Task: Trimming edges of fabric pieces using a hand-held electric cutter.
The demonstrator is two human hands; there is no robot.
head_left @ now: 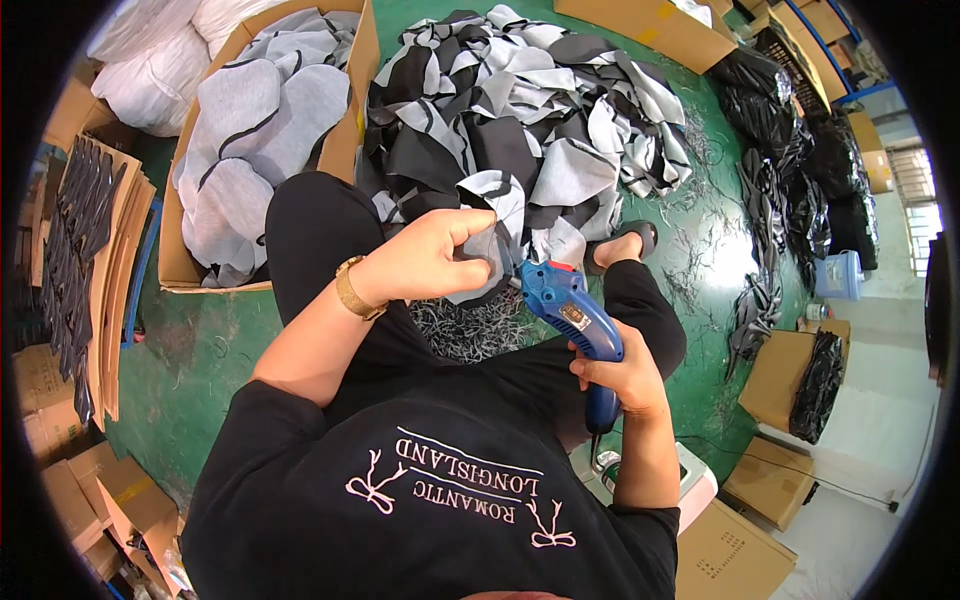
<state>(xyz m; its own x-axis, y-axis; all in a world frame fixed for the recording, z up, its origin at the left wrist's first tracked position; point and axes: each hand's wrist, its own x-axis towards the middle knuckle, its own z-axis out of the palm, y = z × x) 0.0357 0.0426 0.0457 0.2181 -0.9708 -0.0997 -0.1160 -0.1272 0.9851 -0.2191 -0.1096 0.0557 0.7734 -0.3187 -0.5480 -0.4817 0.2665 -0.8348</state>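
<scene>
Left hand: the left hand (425, 262) is closed in a pinch on a grey and black fabric piece (495, 230), thumb on top and fingers curled under its edge; a gold watch (352, 290) sits on the wrist.
Right hand: the right hand (625, 375) is wrapped shut around the handle of a blue electric fabric cutter (572, 315), whose nose points up and left and meets the lower edge of the held piece.
Fabric piece: it hangs in front of the person's knees, just above the lap, between the left hand and the cutter's head.
Trimmings: a heap of thin grey offcut strips (470, 330) lies on the floor between the legs, right below the cutter.
Pile ahead: a big loose pile of grey, white and black fabric pieces (540, 110) spreads over the green floor (200, 350) directly beyond the held piece.
Box on the left: an open cardboard box (345, 140) holds stacked light grey pieces, beside the left knee.
Far left: dark strips lie on flat cardboard sheets (95, 260).
Right side: black material (790, 160) is heaped along the floor, with more cartons (780, 370) near it.
Person: seated in black clothes, one sandalled foot (625, 245) showing by the pile.
</scene>
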